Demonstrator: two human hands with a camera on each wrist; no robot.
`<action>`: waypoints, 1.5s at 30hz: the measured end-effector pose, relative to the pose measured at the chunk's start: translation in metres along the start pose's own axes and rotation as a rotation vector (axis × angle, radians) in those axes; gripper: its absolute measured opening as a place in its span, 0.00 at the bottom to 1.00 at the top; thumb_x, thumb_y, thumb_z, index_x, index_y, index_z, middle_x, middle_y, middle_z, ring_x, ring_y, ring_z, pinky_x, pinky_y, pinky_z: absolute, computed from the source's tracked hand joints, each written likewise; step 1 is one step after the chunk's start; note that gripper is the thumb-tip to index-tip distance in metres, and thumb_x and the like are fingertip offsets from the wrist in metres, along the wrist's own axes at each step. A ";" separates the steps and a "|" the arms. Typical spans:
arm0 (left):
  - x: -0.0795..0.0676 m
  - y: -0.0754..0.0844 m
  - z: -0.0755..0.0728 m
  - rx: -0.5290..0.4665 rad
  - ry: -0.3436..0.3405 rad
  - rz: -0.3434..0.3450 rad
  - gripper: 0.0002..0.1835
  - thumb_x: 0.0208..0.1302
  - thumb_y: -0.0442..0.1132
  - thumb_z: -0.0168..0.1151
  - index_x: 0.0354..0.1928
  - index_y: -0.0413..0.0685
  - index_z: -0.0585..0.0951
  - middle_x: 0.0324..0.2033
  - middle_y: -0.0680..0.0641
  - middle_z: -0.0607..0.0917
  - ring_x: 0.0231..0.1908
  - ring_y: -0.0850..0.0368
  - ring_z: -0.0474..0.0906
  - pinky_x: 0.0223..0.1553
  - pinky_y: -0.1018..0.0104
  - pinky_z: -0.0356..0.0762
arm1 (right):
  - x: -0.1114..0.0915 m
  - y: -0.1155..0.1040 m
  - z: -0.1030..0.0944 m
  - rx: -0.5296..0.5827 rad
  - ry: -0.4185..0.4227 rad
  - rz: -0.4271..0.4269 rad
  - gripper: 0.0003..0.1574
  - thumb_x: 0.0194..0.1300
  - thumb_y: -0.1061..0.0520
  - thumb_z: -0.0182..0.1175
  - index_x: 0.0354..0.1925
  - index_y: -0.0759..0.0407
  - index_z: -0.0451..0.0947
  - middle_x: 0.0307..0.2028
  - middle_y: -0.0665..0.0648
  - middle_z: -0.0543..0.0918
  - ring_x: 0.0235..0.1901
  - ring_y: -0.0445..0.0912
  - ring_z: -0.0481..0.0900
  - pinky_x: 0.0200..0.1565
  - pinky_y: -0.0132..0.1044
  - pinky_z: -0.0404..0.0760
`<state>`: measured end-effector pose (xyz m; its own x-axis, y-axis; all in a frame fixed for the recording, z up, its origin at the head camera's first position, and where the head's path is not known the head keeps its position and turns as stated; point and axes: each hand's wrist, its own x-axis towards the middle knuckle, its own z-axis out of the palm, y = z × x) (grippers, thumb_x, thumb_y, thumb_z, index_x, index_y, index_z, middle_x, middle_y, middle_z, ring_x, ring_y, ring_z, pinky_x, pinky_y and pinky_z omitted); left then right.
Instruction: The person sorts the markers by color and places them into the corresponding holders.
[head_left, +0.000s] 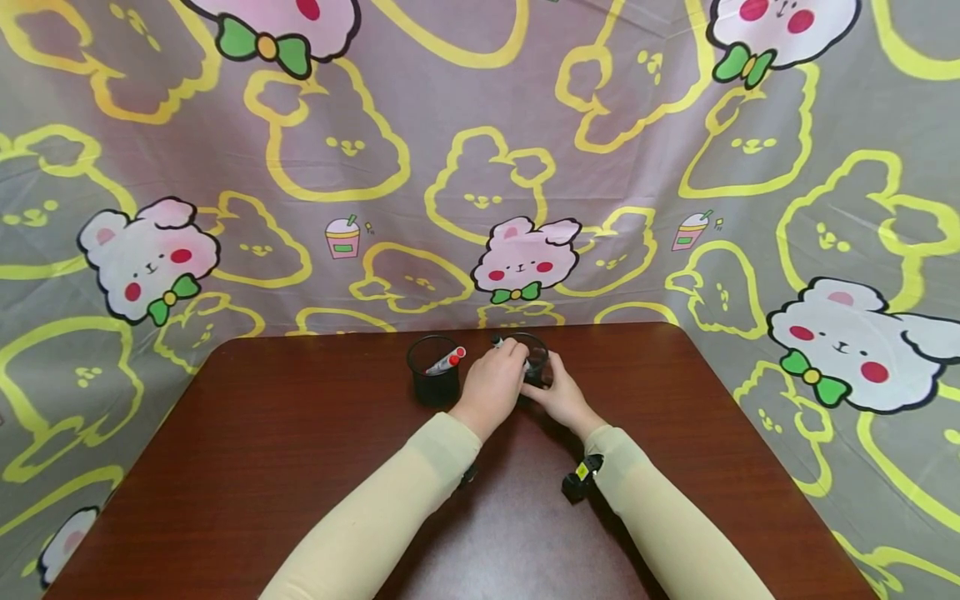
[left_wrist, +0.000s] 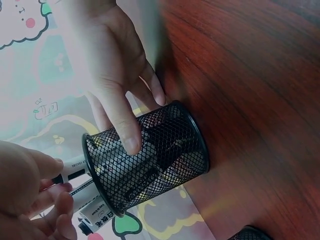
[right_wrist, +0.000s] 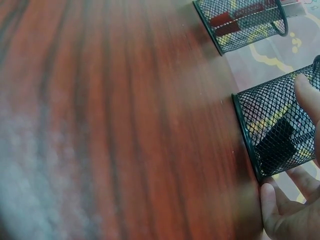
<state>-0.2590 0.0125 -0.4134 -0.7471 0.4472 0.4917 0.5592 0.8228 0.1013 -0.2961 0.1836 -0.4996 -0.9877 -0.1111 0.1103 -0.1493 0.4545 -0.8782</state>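
Toward the back of the table stands a black mesh pen holder (left_wrist: 155,155) with black-capped whiteboard markers in it. My left hand (head_left: 492,379) is over its rim, thumb and fingers pinching the end of one whiteboard marker (left_wrist: 76,169). Another marker (left_wrist: 97,214) leans out beside it. From the right, my right hand (head_left: 566,396) grips the pen holder, its thumb along the mesh and its fingers on the opposite side. Left of this stands a second mesh pen holder (head_left: 437,387), holding red-ended markers (head_left: 448,361).
The brown wooden table (head_left: 300,467) has its back edge close behind both holders. A patterned cloth (head_left: 405,167) with rabbits and yellow outlines hangs behind and at the sides. A small black device (head_left: 581,479) is strapped at the right wrist.
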 end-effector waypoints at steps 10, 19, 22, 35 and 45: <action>-0.003 0.000 -0.005 -0.032 0.017 -0.022 0.11 0.72 0.38 0.65 0.52 0.43 0.81 0.47 0.46 0.82 0.39 0.50 0.84 0.36 0.58 0.85 | 0.001 0.001 -0.002 -0.007 -0.006 0.008 0.47 0.66 0.47 0.72 0.74 0.51 0.58 0.67 0.64 0.73 0.68 0.58 0.73 0.68 0.57 0.72; -0.015 -0.002 -0.012 -0.035 0.056 -0.019 0.12 0.72 0.39 0.66 0.53 0.44 0.81 0.47 0.48 0.81 0.39 0.52 0.83 0.37 0.61 0.85 | 0.001 0.003 0.000 -0.004 0.002 0.005 0.48 0.65 0.47 0.73 0.73 0.51 0.58 0.67 0.64 0.73 0.68 0.60 0.73 0.66 0.58 0.73; -0.019 -0.001 -0.019 -0.028 0.060 -0.005 0.13 0.70 0.41 0.67 0.53 0.44 0.81 0.48 0.47 0.81 0.39 0.52 0.83 0.37 0.61 0.85 | 0.001 0.002 0.000 -0.002 0.008 0.001 0.48 0.65 0.48 0.72 0.73 0.53 0.58 0.67 0.65 0.73 0.68 0.60 0.73 0.67 0.58 0.72; -0.052 0.007 -0.053 -0.131 0.103 0.031 0.12 0.67 0.40 0.70 0.49 0.45 0.83 0.45 0.48 0.83 0.39 0.51 0.84 0.38 0.58 0.85 | 0.000 0.001 0.000 0.018 0.007 0.020 0.50 0.65 0.50 0.73 0.75 0.52 0.56 0.64 0.64 0.77 0.64 0.58 0.77 0.60 0.53 0.78; -0.078 0.010 -0.057 -0.201 0.116 -0.006 0.12 0.66 0.41 0.72 0.48 0.48 0.83 0.44 0.50 0.83 0.40 0.54 0.84 0.40 0.60 0.85 | -0.001 0.001 0.001 0.029 0.021 0.033 0.49 0.64 0.49 0.74 0.74 0.52 0.58 0.65 0.65 0.77 0.65 0.58 0.77 0.60 0.54 0.79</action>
<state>-0.1750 -0.0343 -0.4015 -0.7106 0.3897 0.5858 0.6239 0.7339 0.2686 -0.2953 0.1834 -0.5016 -0.9928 -0.0783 0.0907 -0.1158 0.4317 -0.8946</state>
